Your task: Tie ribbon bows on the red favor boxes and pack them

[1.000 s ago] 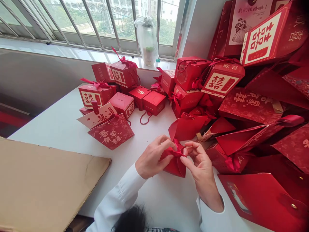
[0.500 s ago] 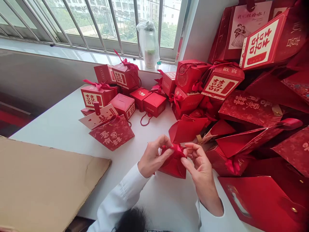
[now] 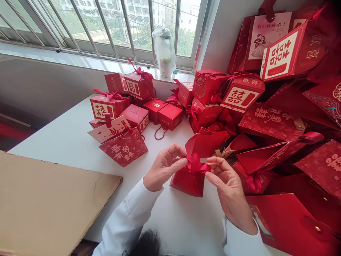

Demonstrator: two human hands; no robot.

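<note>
Gift box, small and red, sits on the white table right in front of the person, between both hands. A red ribbon bow stands at its pinched top. The left hand is closed on the bow's left side, thumb and forefinger pinching the ribbon; the right hand pinches the loop on the right side in the same way. Both wear white sleeves.

The box looks like thin folded card, so it is likely light and easy to crush; the satin-like ribbon is probably soft and slippery. The safest hold seems to be by the ribbon ends at the top, or lightly on the lower side walls.

Only the head view shows the scene. The table is smooth and white, with a flat sheet of brown cardboard lying at the near left. A cluster of finished red boxes stands at the far side, and a large heap of red paper bags fills the right. Behind runs a windowsill under barred windows, with a bottle wrapped in clear plastic standing on it, daylight coming in.
</note>
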